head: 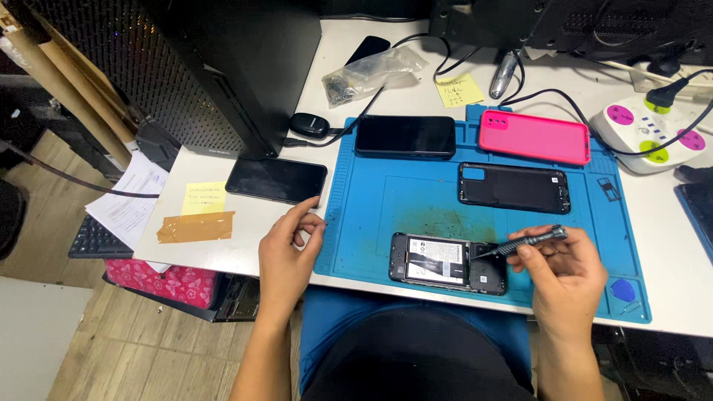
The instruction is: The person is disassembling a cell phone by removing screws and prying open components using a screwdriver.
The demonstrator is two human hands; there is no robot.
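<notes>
One screwdriver (523, 243) over opened phone (448, 263)

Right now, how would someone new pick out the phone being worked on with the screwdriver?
Start at the blue rubber work mat on the white desk. Along its near edge lies the opened black phone, where the right hand holds a slim dark screwdriver. Unlike the other phones, its back is off, showing a white-labelled battery.
</notes>
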